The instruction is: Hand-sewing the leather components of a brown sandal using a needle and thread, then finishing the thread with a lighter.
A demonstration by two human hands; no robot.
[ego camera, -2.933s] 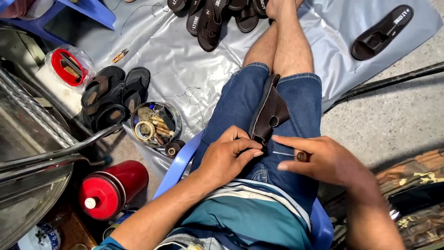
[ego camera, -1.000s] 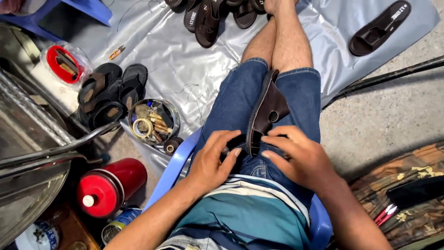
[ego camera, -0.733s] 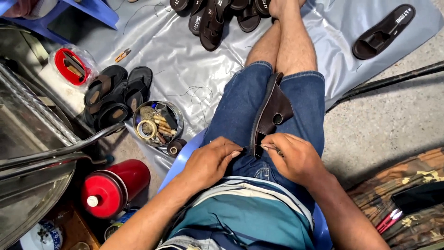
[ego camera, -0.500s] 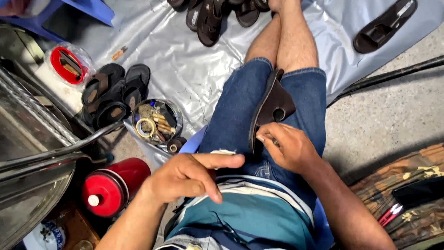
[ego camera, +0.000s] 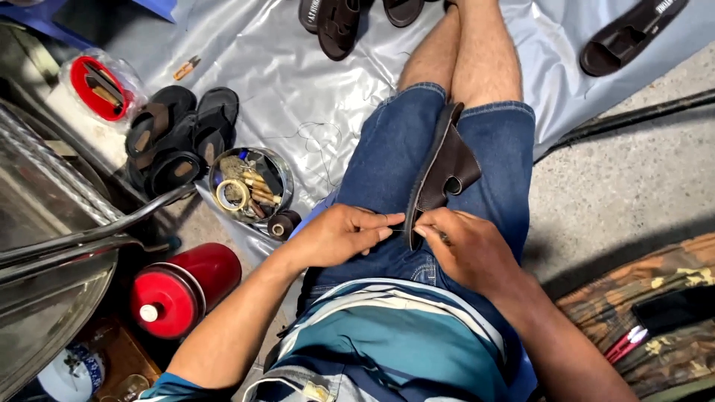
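Observation:
A dark brown leather sandal (ego camera: 445, 168) stands on edge between my thighs, wedged against my blue denim shorts. My left hand (ego camera: 344, 235) rests on my left thigh, its fingertips pinched at the sandal's near end on a thin thread. My right hand (ego camera: 468, 249) is closed at the sandal's heel, thumb and fingers pressed against the sole edge; what it pinches is too small to make out. The two hands almost touch.
A round tin (ego camera: 250, 184) of spools and tools and a dark thread spool (ego camera: 283, 223) lie on the grey plastic sheet (ego camera: 298, 74) at left, beside stacked black sandals (ego camera: 179, 141). A red flask (ego camera: 182, 290), metal bars (ego camera: 82, 231) and more sandals (ego camera: 629, 33) surround me.
My left hand, which had drawn back toward my belly half a second ago, has returned to the sandal's near end. My right hand has stayed at the heel.

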